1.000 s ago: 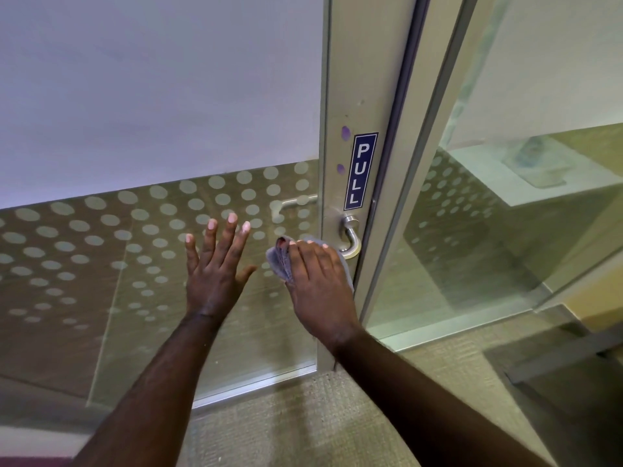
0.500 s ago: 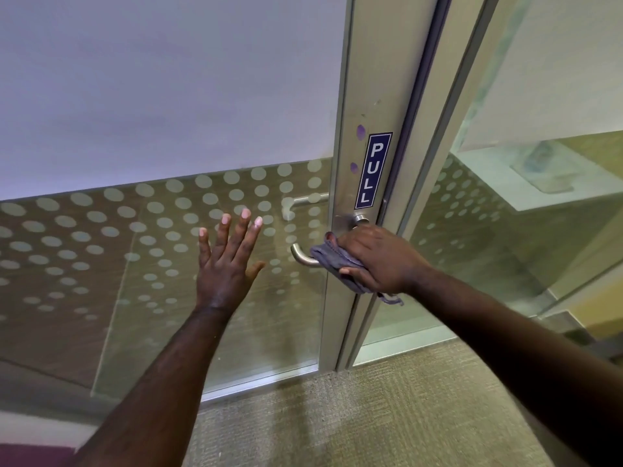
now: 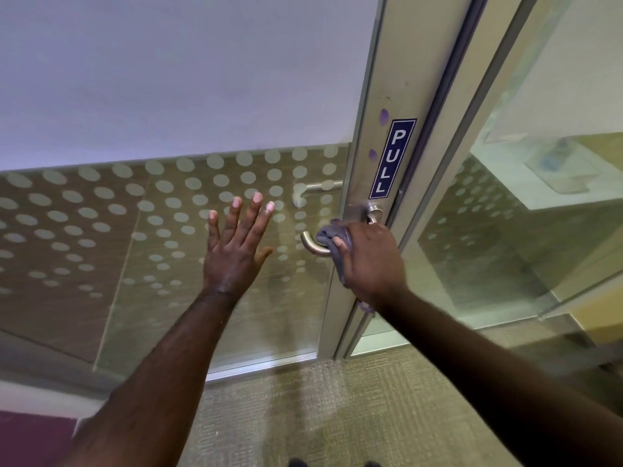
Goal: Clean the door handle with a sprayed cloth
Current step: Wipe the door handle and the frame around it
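Note:
A silver lever door handle [image 3: 312, 245] juts left from the metal door stile [image 3: 387, 136], under a blue PULL sticker [image 3: 392, 159]. My right hand [image 3: 369, 261] grips a grey cloth [image 3: 332, 234] wrapped around the lever's shaft, so only the curved end and the round base [image 3: 374, 210] show. A corner of the cloth hangs below my wrist. My left hand [image 3: 236, 251] lies flat, fingers spread, on the dotted glass door panel [image 3: 161, 210] to the handle's left.
A second handle [image 3: 317, 187] shows through the glass on the door's far side. Right of the stile stands a fixed glass wall [image 3: 505, 230] with a room behind it. Beige carpet [image 3: 320, 409] covers the floor below.
My right hand with the cloth went from the lever's left end to its base and now grips mid-shaft with the wrist turned downward. The left hand stayed flat on the glass.

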Action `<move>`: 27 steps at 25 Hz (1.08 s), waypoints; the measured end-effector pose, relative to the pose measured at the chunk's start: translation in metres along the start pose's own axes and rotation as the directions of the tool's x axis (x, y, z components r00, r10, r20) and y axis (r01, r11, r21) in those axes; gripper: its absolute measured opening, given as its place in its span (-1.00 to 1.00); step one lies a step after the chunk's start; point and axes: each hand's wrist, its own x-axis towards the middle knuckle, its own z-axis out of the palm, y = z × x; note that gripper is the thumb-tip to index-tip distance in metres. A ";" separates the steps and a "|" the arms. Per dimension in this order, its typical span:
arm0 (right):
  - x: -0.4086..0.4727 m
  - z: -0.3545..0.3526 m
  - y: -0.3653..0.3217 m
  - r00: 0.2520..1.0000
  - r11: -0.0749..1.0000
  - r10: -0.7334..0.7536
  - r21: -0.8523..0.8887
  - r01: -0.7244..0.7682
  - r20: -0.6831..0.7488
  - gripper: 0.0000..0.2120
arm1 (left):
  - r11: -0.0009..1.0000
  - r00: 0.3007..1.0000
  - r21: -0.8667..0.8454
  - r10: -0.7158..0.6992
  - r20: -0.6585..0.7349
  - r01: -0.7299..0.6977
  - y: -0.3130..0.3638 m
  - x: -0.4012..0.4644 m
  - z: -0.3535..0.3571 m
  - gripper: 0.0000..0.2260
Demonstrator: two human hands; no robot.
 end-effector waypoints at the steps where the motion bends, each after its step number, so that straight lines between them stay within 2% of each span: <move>1: 0.004 0.001 -0.013 0.999 0.998 0.032 -0.045 -0.034 -0.030 -0.68 | 1.000 1.000 0.001 0.000 -0.009 0.000 -0.001 0.000 0.000 0.00; 3: 0.019 0.000 -0.036 0.993 0.990 0.116 -0.075 -0.116 -0.001 -0.79 | 1.000 1.000 0.002 0.004 -0.006 -0.004 -0.001 0.000 0.002 -0.01; 7: 0.034 0.002 -0.061 0.931 0.947 0.320 -0.028 -0.320 0.175 -0.77 | 1.000 1.000 0.016 0.017 -0.022 -0.017 -0.002 -0.002 0.006 -0.02; 10: 0.041 -0.001 -0.055 0.915 0.943 0.326 -0.007 -0.334 0.237 -0.72 | 1.000 1.000 -0.008 0.012 -0.015 -0.012 -0.002 -0.002 0.006 -0.02; 12: 0.048 -0.007 -0.039 0.892 0.962 0.234 0.043 -0.271 0.386 -0.66 | 1.000 1.000 -0.019 0.005 -0.011 -0.005 -0.001 -0.002 0.005 -0.02; 14: 0.052 -0.014 -0.016 0.855 0.980 0.058 0.132 -0.146 0.516 -0.58 | 1.000 1.000 -0.023 0.002 -0.005 -0.002 -0.002 -0.002 0.004 -0.03; 17: 0.052 -0.023 0.022 0.796 0.981 -0.180 0.167 0.100 0.578 -0.55 | 1.000 1.000 0.001 0.002 0.001 -0.002 -0.003 -0.002 0.003 -0.03; 20: 0.045 -0.019 0.044 0.814 0.952 -0.279 0.034 0.305 0.510 -0.67 | 0.999 1.000 0.045 0.018 0.003 -0.018 -0.003 -0.001 0.003 -0.02; 22: 0.031 -0.012 0.042 0.870 0.948 -0.258 -0.066 0.313 0.419 -0.67 | 0.998 1.000 0.062 0.027 -0.004 -0.026 -0.003 -0.001 0.004 -0.02; 24: 0.009 -0.001 0.028 0.943 0.959 -0.192 -0.154 0.239 0.271 -0.59 | 0.997 0.999 0.074 0.029 -0.026 -0.027 -0.003 -0.001 0.006 0.00; 25: -0.001 0.006 0.016 0.974 0.970 -0.119 -0.185 0.155 0.193 -0.56 | 0.996 0.999 0.083 0.030 -0.037 -0.027 -0.004 -0.001 0.007 0.00; 27: -0.014 0.024 -0.014 0.992 0.977 0.047 -0.215 -0.020 0.120 -0.53 | 0.996 0.998 0.089 0.033 -0.046 -0.029 -0.004 -0.001 0.007 -0.01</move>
